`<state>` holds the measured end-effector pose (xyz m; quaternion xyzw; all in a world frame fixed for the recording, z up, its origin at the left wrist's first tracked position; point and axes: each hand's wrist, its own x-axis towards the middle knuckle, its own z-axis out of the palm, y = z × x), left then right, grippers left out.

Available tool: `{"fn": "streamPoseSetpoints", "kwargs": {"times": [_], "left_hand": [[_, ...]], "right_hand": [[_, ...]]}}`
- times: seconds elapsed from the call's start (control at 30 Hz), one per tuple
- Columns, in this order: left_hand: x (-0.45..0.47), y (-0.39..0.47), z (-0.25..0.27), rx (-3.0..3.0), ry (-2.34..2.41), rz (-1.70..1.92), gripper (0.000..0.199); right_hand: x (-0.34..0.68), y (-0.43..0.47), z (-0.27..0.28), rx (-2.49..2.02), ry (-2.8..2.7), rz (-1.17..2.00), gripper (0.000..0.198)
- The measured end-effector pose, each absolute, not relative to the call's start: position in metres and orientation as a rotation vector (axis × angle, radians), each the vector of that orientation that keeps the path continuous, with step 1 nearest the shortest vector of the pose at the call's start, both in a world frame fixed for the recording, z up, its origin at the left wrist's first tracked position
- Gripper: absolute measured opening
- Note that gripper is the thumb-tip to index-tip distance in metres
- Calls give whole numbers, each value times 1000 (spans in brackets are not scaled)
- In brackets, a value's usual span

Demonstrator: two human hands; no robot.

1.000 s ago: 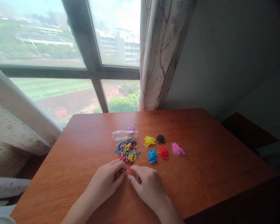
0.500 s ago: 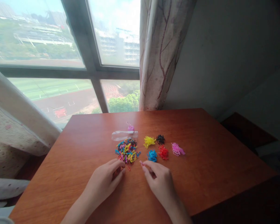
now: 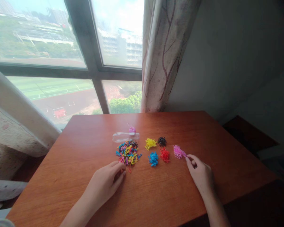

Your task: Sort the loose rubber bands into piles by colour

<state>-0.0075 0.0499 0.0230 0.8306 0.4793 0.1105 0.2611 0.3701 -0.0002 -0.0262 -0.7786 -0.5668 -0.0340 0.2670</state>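
At the near edge of a mixed heap of coloured rubber bands rests my left hand, its fingers loosely curled, thumb and fingertips slightly apart. Nothing shows between them. My right hand reaches the near right edge of the pink rubber band pile, thumb and forefinger pinched on a pink band there. To the left of that pile are separate small piles of red bands, blue bands, yellow bands and black bands.
A clear plastic bottle lies on its side behind the mixed heap, with a small pink object just beyond it. The brown wooden table meets a window and a patterned curtain at the back.
My right hand has moved right, from in front of the blue pile to the pink pile, carrying a small pink band. My left hand has stayed by the mixed heap.
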Motion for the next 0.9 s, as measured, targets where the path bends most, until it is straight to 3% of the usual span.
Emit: {"fn": "streamPoseSetpoints", "kwargs": {"times": [0.53,0.9], "left_hand": [[-3,49,25,2202,1502,263,17],[27,39,32,2242,1668,85,15]], "right_hand": [[342,-2,-10,-2003,-1499,-128,42],[232,4,-10,-1618,-1781,254,23]]}}
